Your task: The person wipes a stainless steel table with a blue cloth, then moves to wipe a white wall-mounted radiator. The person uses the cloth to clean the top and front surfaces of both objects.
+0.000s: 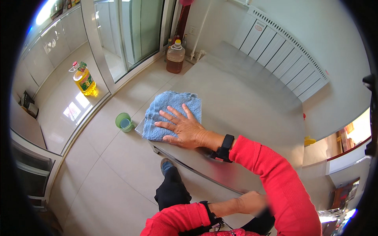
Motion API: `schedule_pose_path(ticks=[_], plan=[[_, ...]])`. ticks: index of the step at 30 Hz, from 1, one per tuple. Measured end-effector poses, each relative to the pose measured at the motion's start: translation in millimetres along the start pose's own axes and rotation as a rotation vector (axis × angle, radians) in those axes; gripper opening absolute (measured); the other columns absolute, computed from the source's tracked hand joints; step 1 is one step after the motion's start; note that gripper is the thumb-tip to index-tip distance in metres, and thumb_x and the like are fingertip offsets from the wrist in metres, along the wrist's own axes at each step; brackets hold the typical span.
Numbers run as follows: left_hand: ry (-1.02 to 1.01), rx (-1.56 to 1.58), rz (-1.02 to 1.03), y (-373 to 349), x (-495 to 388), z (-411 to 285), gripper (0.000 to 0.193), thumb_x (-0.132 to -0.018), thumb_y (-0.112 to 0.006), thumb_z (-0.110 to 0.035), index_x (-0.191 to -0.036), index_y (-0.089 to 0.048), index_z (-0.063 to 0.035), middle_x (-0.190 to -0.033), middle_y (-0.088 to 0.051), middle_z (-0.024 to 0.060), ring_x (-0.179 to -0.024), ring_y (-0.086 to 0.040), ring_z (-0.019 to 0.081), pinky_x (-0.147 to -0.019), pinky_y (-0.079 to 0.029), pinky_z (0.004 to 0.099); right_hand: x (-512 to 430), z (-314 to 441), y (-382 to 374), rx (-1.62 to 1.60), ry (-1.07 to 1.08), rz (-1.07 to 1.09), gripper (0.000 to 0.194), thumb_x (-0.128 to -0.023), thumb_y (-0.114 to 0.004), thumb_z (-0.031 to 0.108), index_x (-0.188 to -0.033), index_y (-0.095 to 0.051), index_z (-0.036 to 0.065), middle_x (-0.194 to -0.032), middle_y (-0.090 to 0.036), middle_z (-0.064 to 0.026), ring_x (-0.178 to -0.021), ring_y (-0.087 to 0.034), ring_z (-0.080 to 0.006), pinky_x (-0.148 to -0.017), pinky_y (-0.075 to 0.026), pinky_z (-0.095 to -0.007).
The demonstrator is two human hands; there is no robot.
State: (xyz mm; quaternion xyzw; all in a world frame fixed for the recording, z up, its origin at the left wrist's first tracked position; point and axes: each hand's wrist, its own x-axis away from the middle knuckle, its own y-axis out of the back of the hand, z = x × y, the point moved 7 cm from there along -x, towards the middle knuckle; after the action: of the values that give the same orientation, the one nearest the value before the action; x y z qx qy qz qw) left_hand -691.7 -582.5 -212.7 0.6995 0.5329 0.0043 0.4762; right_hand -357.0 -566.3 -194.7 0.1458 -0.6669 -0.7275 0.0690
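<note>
My right hand (187,129) lies palm down with its fingers spread on a light blue terry cloth (177,98). The cloth covers the left corner of a smooth grey table (248,97), reaching its edges. Beneath my right palm, part of the cloth is hidden. At the table's near edge is my left hand (251,202), its fingers curled; the red sleeve of my right arm covers part of it, so what it may grip cannot be seen.
A green plastic cup (125,122) stands on the tiled floor (88,165) left of the table corner. Beyond it are a bottle of yellow oil (85,81) and a sliding glass door (141,38). A jug of brown liquid (175,59) and a white radiator (283,53) are along the far side.
</note>
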Motion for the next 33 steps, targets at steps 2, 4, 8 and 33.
schedule_pose_path(ticks=[2, 4, 8, 33], plan=[[-0.024, -0.016, 0.04, -6.9, -0.8, -0.6, 0.011, -0.078, -0.059, -0.015, -0.081, -0.061, -0.0048, -0.076, -0.065, 0.0141, -0.071, -0.063, 0.0336, -0.068, -0.052, 0.0434, 10.8, -17.6, 2.8, -0.002, -0.061, 0.01, 0.058, -0.099, -0.035, 0.06, -0.15, -0.036, 0.031, -0.162, -0.022, -0.0065, -0.151, -0.015, -0.0321, -0.117, -0.001, -0.0637], [-0.038, 0.019, 0.062, -11.5, -1.5, 0.5, 0.011, -0.079, -0.058, -0.013, -0.081, -0.061, -0.0028, -0.078, -0.065, 0.0127, -0.076, -0.067, 0.0321, -0.069, -0.054, 0.0423, 21.1, -43.9, 9.6, -0.005, -0.14, -0.026, 0.058, -0.099, -0.036, 0.059, -0.151, -0.036, 0.032, -0.162, -0.022, -0.0058, -0.151, -0.015, -0.031, -0.117, -0.002, -0.0628], [-0.084, 0.023, -0.07, -9.5, -4.7, 0.2, 0.014, -0.081, -0.057, -0.016, -0.084, -0.059, -0.0021, -0.081, -0.064, 0.0109, -0.076, -0.063, 0.0294, -0.073, -0.051, 0.0388, 57.0, -115.7, 19.5, 0.061, -0.421, -0.023, 0.058, -0.1, -0.037, 0.058, -0.152, -0.034, 0.031, -0.162, -0.023, -0.0071, -0.15, -0.016, -0.0307, -0.118, -0.005, -0.061], [-0.114, 0.003, 0.114, -52.2, -1.8, -11.1, 0.022, -0.09, -0.055, -0.017, -0.099, -0.066, -0.0008, -0.082, -0.066, 0.0113, -0.079, -0.066, 0.0302, -0.072, -0.053, 0.0409, 353.6, -119.9, 24.3, 0.128, -0.988, -0.079, 0.062, -0.102, -0.031, 0.055, -0.155, -0.027, 0.024, -0.163, -0.016, -0.0118, -0.15, -0.011, -0.0374, -0.115, -0.005, -0.0656]])
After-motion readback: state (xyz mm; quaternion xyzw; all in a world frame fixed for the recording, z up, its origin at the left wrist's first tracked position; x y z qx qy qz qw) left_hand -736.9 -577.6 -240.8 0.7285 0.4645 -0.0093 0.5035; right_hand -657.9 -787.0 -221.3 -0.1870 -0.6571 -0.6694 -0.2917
